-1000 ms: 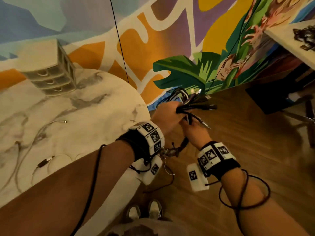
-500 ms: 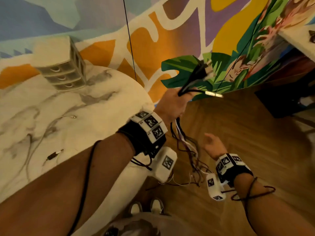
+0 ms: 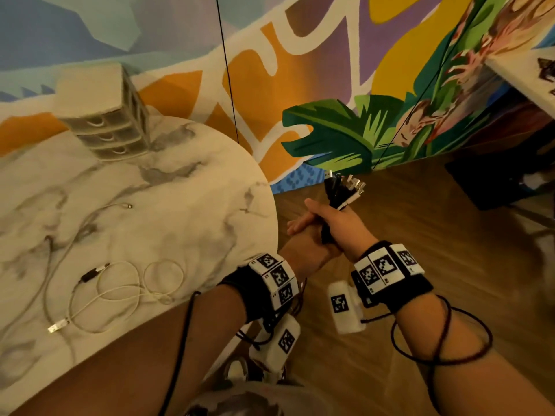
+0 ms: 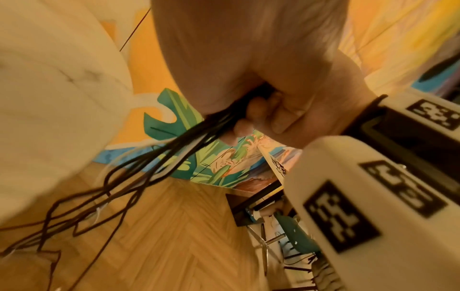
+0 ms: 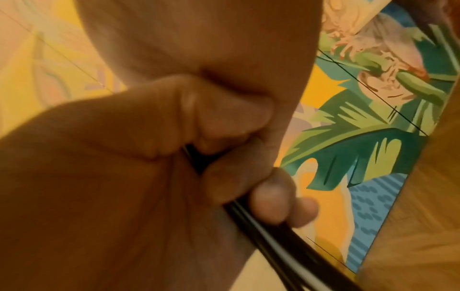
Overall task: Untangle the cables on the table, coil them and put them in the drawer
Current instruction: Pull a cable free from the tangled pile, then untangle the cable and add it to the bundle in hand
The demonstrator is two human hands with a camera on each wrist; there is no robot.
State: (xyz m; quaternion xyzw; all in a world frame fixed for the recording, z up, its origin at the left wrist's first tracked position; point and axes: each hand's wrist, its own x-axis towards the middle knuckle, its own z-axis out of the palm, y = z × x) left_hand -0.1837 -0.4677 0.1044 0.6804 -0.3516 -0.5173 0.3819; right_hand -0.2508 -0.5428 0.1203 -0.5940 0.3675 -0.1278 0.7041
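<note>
A bundle of black cables (image 3: 341,192) stands with its plug ends upward, beside the table's right edge and over the floor. My right hand (image 3: 339,223) grips it just below the plugs; the right wrist view shows its fingers (image 5: 268,200) curled round the black strands (image 5: 286,242). My left hand (image 3: 300,235) lies under and against the right one, its fingers mostly hidden. In the left wrist view the loose strands (image 4: 154,167) hang down in kinked lines. White and grey cables (image 3: 120,289) lie tangled on the marble table (image 3: 210,190). The small drawer unit (image 3: 102,127) stands at the table's back, its three drawers closed.
A USB plug (image 3: 57,328) and a black adapter (image 3: 90,274) lie among the table cables. A painted wall runs behind. A pale desk (image 3: 525,79) juts in at upper right, with dark furniture (image 3: 495,181) on the wooden floor below it. My shoes (image 3: 237,367) show below.
The left hand held the bundle high while the right hung open below. Now the right hand has taken hold under the plugs and the left has dropped beneath it.
</note>
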